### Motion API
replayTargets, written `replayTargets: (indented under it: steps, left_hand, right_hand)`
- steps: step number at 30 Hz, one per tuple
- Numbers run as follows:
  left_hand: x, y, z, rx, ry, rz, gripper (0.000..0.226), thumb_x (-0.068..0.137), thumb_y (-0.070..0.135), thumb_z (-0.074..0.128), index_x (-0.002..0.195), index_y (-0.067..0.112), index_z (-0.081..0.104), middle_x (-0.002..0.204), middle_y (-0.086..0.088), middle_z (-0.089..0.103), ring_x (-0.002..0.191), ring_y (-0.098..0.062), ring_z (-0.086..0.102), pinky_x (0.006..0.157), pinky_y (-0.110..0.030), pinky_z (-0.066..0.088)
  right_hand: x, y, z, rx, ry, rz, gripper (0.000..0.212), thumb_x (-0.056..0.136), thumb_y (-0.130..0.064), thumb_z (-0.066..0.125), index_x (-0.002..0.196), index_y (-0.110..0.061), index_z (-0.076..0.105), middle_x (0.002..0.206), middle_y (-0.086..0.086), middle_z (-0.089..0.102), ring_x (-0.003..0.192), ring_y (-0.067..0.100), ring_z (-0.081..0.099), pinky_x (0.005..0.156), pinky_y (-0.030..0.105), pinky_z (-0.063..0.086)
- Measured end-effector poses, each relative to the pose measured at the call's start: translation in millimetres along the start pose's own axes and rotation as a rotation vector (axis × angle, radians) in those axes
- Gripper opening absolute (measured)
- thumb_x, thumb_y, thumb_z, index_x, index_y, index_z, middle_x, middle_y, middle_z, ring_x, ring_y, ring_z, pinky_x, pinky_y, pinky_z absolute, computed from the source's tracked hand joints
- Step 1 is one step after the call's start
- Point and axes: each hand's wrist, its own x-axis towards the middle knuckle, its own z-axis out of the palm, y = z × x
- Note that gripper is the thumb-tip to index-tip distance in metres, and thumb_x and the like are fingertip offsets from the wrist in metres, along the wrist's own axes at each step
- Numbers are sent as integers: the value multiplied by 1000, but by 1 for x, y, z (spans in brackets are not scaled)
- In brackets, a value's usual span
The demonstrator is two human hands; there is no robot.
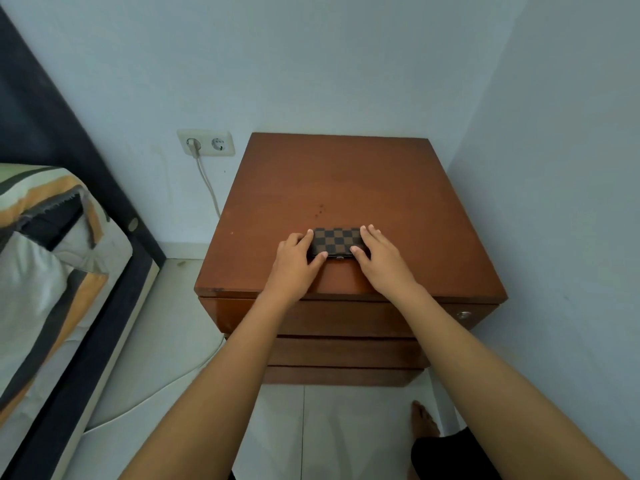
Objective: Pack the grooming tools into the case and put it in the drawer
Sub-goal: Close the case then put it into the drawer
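Note:
A small checkered brown-and-black case [335, 241] lies closed on top of a brown wooden nightstand [349, 188], near its front edge. My left hand [297, 261] grips the case's left end, thumb at the front edge and fingers on top. My right hand [380, 258] grips its right end the same way. No grooming tools are visible. The nightstand has three drawers; the top drawer [346, 317] is closed, with a small round lock [463, 314] at its right.
A bed with a striped cover [45, 258] and dark frame stands at the left. A wall socket [206, 143] with a plugged white cable sits left of the nightstand. Walls close in behind and on the right. My foot [424, 419] rests on the tiled floor.

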Motion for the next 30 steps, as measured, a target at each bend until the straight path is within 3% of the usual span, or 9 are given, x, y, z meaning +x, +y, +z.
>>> replayTargets:
  steps: [3, 5, 8, 11, 13, 16, 22, 27, 30]
  left_hand:
    - [-13, -21, -22, -21, -1, -23, 56, 95, 40, 44, 143, 14, 34, 146, -5, 36, 134, -21, 30, 109, -38, 30]
    - [-28, -45, -34, 48, 160, -65, 54, 95, 40, 43, 141, 14, 38, 148, -7, 36, 136, -22, 29, 111, -41, 27]
    - [-52, -85, -46, 143, 391, -263, 55, 96, 42, 38, 140, 9, 37, 148, -14, 34, 138, -29, 27, 111, -47, 25]
    - [-70, -111, -44, -52, 376, -329, 56, 93, 54, 33, 125, 10, 46, 130, -16, 49, 123, -33, 44, 101, -49, 38]
    - [-77, -108, -38, -353, 350, -364, 56, 92, 59, 31, 126, 17, 44, 123, -11, 54, 113, -30, 52, 92, -42, 44]
    - [-77, -97, -27, -591, 384, -530, 61, 93, 58, 29, 138, 18, 36, 136, -10, 49, 123, -29, 47, 100, -43, 37]
    - [-95, -94, -22, -613, 489, -552, 57, 92, 57, 35, 136, 21, 42, 135, -8, 51, 122, -28, 49, 101, -41, 38]
    - [-130, -91, -27, -598, 495, -560, 44, 96, 35, 43, 135, 16, 43, 136, -11, 50, 125, -30, 46, 102, -40, 37]
    - [-165, -80, -28, -596, 530, -557, 46, 97, 31, 43, 139, 14, 39, 141, -13, 44, 129, -30, 41, 106, -41, 33]
  right_hand:
    - [-25, 24, -16, 5, 87, 46, 55, 97, -34, 41, 146, -14, 23, 157, 3, 21, 145, 17, 15, 117, 36, 17]
    - [-47, 51, -27, 44, 205, 98, 53, 97, -29, 43, 143, -9, 29, 154, 8, 26, 144, 20, 20, 119, 38, 17]
    - [-78, 93, -41, 145, 421, 254, 50, 96, -22, 45, 140, -2, 33, 152, 15, 29, 142, 25, 23, 118, 37, 17]
    - [-99, 120, -43, 272, 568, 407, 53, 96, -21, 45, 141, 1, 28, 151, 21, 30, 141, 31, 26, 117, 39, 18]
    - [-105, 129, -38, 403, 585, 508, 55, 97, -26, 42, 143, -1, 25, 152, 18, 27, 141, 29, 25, 116, 37, 17]
    - [-103, 134, -28, 531, 560, 525, 50, 100, -31, 33, 142, -4, 30, 151, 15, 32, 139, 28, 30, 115, 36, 21]
    - [-108, 133, -20, 583, 577, 532, 47, 99, -32, 35, 138, -6, 38, 144, 15, 43, 133, 30, 40, 110, 39, 29]
    - [-145, 128, -14, 611, 601, 546, 36, 97, -27, 42, 125, -5, 48, 121, 16, 59, 108, 29, 56, 90, 36, 43]
    - [-178, 124, -12, 624, 628, 554, 38, 96, -27, 44, 125, -4, 48, 123, 18, 58, 112, 32, 55, 90, 36, 43]
